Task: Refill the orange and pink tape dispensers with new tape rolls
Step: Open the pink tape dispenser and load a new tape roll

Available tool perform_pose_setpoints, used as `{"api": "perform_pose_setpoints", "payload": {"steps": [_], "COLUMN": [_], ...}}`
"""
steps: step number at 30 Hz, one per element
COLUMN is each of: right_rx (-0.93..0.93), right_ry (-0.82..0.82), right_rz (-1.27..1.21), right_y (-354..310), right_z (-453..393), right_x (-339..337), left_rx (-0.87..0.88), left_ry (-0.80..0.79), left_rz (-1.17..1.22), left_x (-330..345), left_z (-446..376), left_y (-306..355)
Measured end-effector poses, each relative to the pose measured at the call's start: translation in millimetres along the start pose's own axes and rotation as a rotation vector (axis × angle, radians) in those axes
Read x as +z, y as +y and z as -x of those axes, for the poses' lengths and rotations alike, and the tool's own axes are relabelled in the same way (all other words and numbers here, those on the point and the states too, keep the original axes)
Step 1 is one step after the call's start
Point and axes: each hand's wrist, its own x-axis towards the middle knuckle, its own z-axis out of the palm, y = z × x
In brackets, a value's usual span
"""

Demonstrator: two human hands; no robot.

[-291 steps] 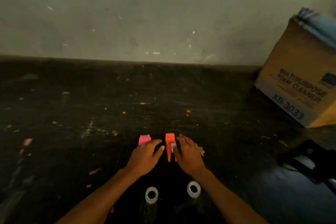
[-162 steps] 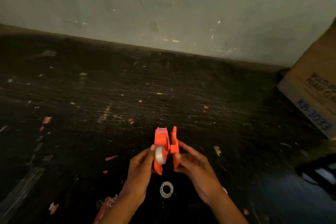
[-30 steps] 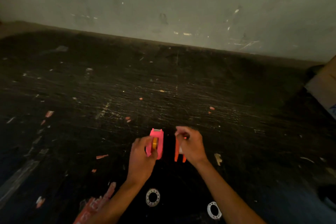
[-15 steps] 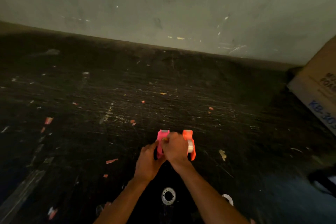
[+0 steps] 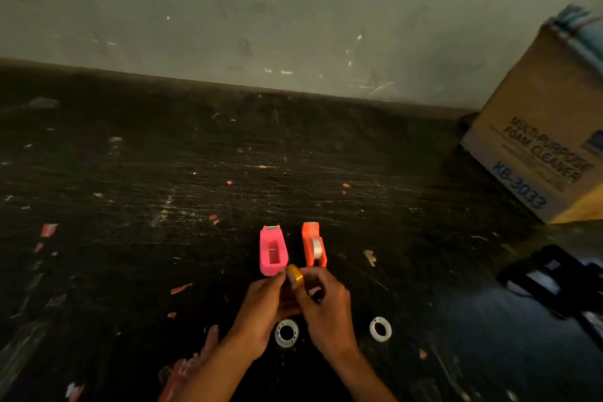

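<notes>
Pink dispenser [image 5: 273, 251] set down since, emptied; yellowish core [image 5: 294, 274], seemingly spent, pinched by left hand [image 5: 261, 305] and right hand [image 5: 326, 303]. Fresh roll [image 5: 286, 333] needed next.

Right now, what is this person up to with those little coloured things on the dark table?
A person is refilling tape dispensers. The orange dispenser stands on the table with a white roll in it. Beside it, the pink dispenser stands with its slot empty. Both hands, left hand and right hand, hold a small yellowish roll just in front of it. Two white rolls lie nearer the person.
</notes>
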Motion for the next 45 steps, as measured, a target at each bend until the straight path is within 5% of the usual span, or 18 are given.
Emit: {"api": "perform_pose_setpoints", "payload": {"steps": [7,14,22,26,31,37,45], "right_rx": [0.0,0.137,0.222,0.213,0.18,-0.1,-0.144], "right_ry": [-0.088,0.153,0.192,0.155,0.06,-0.191,-0.312], "right_rz": [0.078,0.079,0.167,0.19,0.273,0.608,0.624], "right_y": [18.0,46.9,66.5,64.4,74.3,81.4,61.0], "right_z": [26.1,14.0,25.5,33.5,36.9,43.2,24.6], "right_x": [-13.7,-56.5,-86.3,-86.2,-74.2,-39.9,-14.8], "left_rx": [-0.069,0.196,0.408,0.443,0.503,0.301,0.2], "left_ry": [0.025,0.12,-0.459,-0.561,-0.416,-0.124,0.012], "left_rz": [-0.02,-0.477,-1.453,-1.64,-1.505,-0.754,-0.24], "left_x": [-1.4,-9.0,37.8,50.3,34.0,-16.0,-52.2], "left_z": [9.3,-7.5,-11.8,-13.7,-9.0,9.1,25.2], "left_y": [-16.4,-23.1,-48.6,-62.9,-50.4,-16.2,-9.1]}}
